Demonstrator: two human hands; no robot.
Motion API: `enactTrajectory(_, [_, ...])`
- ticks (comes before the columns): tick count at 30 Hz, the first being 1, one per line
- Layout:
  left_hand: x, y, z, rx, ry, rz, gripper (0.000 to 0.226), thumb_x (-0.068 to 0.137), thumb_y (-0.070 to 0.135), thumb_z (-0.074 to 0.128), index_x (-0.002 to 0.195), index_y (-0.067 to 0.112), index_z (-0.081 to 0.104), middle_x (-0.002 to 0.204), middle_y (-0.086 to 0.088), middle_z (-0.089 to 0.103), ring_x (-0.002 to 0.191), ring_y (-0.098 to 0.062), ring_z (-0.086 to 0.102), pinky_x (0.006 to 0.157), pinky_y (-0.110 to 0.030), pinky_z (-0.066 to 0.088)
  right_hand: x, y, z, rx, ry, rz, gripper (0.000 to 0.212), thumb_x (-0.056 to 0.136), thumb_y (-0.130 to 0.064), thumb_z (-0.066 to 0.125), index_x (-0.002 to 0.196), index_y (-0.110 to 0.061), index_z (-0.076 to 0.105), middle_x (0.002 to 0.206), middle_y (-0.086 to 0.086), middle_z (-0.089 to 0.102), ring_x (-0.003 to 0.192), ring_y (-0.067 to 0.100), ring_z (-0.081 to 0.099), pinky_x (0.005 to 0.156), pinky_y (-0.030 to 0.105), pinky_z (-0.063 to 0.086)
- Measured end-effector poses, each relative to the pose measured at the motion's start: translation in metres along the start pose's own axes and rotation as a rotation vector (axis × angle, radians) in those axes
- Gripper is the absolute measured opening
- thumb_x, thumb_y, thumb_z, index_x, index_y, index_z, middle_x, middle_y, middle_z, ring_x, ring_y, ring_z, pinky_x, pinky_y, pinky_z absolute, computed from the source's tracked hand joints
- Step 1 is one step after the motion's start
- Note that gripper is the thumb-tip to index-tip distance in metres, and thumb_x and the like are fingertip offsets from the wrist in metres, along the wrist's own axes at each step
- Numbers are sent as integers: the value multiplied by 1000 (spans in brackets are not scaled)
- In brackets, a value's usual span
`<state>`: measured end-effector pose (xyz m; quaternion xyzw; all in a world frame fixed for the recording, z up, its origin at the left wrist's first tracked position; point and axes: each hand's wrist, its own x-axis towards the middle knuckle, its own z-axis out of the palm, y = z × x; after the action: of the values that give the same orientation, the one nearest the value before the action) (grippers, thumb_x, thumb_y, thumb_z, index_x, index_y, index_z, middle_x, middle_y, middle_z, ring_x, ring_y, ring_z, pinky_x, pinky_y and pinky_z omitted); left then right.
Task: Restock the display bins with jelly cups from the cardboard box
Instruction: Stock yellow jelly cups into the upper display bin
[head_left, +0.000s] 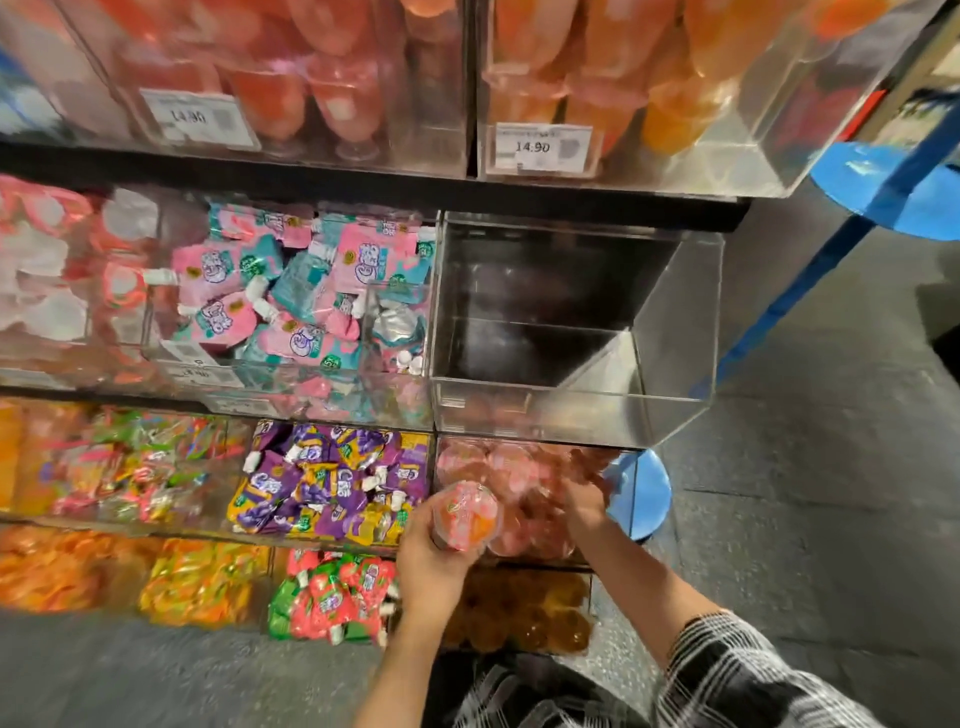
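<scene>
Jelly cup (466, 514), lid up, gripped in your left hand (431, 561) at the front of the pink-cup bin (631, 499). Right hand (584, 501) reaches among the cups there; grip unclear. Set it upright in a gap, don't drop it; empty bin (675, 322) sits above

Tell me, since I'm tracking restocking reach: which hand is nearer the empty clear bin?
Right. The right hand is in the pink cup bin directly under the empty clear bin; the left hand, holding a jelly cup, is lower and further left.
</scene>
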<state>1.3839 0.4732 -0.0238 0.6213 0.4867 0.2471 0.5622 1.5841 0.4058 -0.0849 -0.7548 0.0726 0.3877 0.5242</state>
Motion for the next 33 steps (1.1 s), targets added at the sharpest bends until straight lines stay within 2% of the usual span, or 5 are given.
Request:
enactTrajectory(11, [-2, 1, 24, -119, -74, -123, 59, 65, -11, 79, 111, 19, 58, 104, 5, 60, 99, -16, 59, 84, -36, 55, 21, 19, -30, -14, -141, 98, 38, 84, -51, 60, 102, -17, 56, 98, 7, 65, 91, 28, 66, 87, 48, 55])
enactTrajectory(17, [-11, 10, 39, -76, -200, -50, 70, 50, 8, 93, 106, 37, 60, 112, 8, 63, 108, -7, 60, 90, -25, 51, -51, 0, -39, -75, -274, -16, 38, 93, -43, 52, 98, -7, 65, 76, 12, 62, 64, 25, 61, 58, 32, 53])
enactTrajectory(21, [-21, 23, 55, -133, -398, -27, 87, 57, -23, 77, 126, 17, 43, 103, 4, 62, 84, 13, 63, 70, -9, 49, -66, 9, -48, -130, -303, 5, 89, 49, -63, 79, 122, -15, 60, 112, 8, 67, 99, 27, 67, 84, 47, 56])
enactTrajectory(26, [-21, 19, 67, -49, -526, -22, 96, 70, -9, 76, 146, 27, 29, 119, 5, 62, 108, 2, 59, 89, -29, 53, -90, 14, -72, 69, -421, -151, 59, 74, -37, 71, 125, -8, 59, 115, 17, 67, 104, 32, 64, 91, 47, 52])
enactTrajectory(33, [-10, 22, 86, -142, -314, -119, 64, 87, -7, 59, 137, 27, 36, 107, 6, 60, 109, -17, 58, 98, -42, 48, -57, 16, -62, 261, 64, -3, 24, 92, -17, 60, 107, 1, 63, 86, 13, 67, 78, 24, 65, 86, 47, 55])
